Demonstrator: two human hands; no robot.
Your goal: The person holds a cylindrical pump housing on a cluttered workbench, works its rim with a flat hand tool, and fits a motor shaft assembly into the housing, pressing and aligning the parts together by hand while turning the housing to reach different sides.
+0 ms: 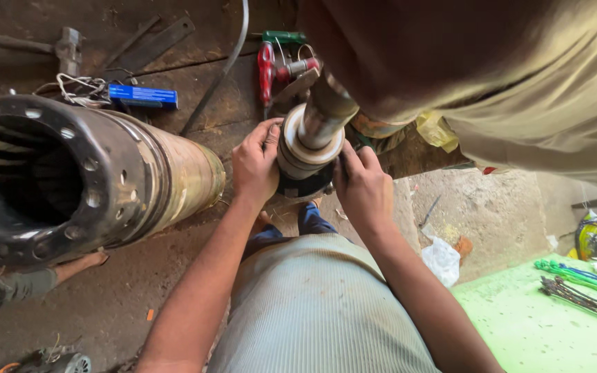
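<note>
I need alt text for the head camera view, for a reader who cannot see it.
Two bare hands, left and right, grip a round metal collar on a shaft, seen from above. A large steel cylinder lies to the left on the dirty floor, with red-handled tools beyond.

A pale cream ring (pixel 310 146) sits on a dull grey steel shaft (pixel 325 114), above a black base; the big cylinder (pixel 91 176) is black at its flange, tarnished brass along its body; a blue box (pixel 142 95), red-handled pliers (pixel 266 70), a light green cloth (pixel 540 324) with green ties
</note>
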